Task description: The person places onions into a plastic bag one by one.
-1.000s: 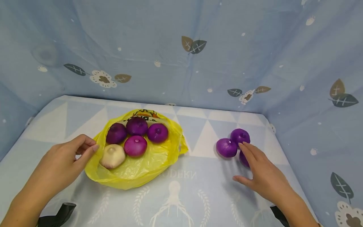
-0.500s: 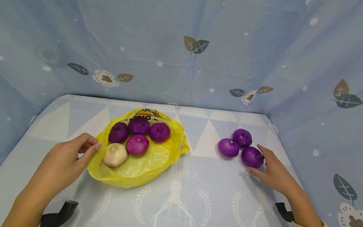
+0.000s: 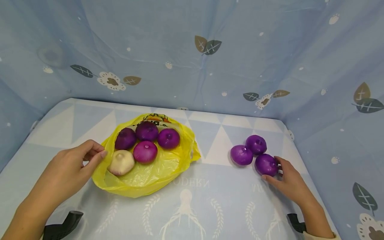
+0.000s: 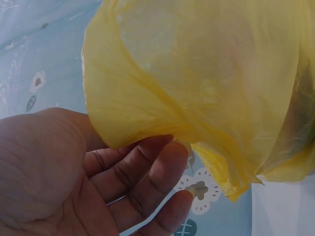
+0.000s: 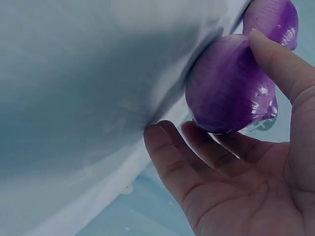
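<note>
1. Cupping the nearest onion [image 3: 266, 164] with my right hand [image 3: 289, 182], I have my thumb on one side of it and my fingers [image 5: 173, 162] spread under and beside the other; the wrist view shows the fingers only loosely bent, touching the skin and not yet clamped.
2. The onion sits on the table [image 3: 219, 200] at about 3 o'clock from the bag [image 3: 150, 176], touching two more purple onions, one at its 10 o'clock [image 3: 241, 155] and one at its 12 o'clock [image 3: 256, 144].
3. I judge it firm, round and light enough for one hand, with a glossy skin that could slip, so I would take it across its widest middle, thumb against fingers, and not by the top.
4. It may roll, and a nudge could knock its neighbours, so a straight lift seems safest.
5. My left hand [image 3: 70, 170] pinches the bag's rim at its 9 o'clock edge, fingers curled on the thin yellow plastic.
6. That film looks soft, limp and slippery; I judge it would sag wherever it is not held.
7. Inside the bag lie four purple or pink onions [image 3: 145, 151] and a pale bulb [image 3: 121, 162], which sits nearest my left fingers.
</note>
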The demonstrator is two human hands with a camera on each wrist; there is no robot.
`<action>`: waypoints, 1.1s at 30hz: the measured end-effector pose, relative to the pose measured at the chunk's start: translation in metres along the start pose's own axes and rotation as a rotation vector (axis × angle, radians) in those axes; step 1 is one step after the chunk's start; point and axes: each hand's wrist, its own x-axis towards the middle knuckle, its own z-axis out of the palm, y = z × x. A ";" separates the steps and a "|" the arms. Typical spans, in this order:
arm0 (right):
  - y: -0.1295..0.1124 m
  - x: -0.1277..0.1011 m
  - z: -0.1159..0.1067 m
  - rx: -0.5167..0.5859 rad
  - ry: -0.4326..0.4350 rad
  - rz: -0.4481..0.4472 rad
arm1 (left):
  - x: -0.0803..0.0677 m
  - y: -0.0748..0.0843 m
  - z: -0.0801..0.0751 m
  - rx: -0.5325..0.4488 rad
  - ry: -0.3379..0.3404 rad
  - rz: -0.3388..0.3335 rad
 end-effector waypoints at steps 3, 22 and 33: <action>0.001 0.001 0.001 0.006 0.011 -0.005 | 0.000 0.000 0.000 -0.001 0.000 -0.002; 0.002 -0.001 0.003 -0.005 0.031 0.065 | 0.000 0.000 -0.002 -0.002 0.000 -0.001; 0.002 -0.007 0.004 -0.009 0.013 0.079 | 0.000 0.000 -0.002 -0.005 -0.009 -0.007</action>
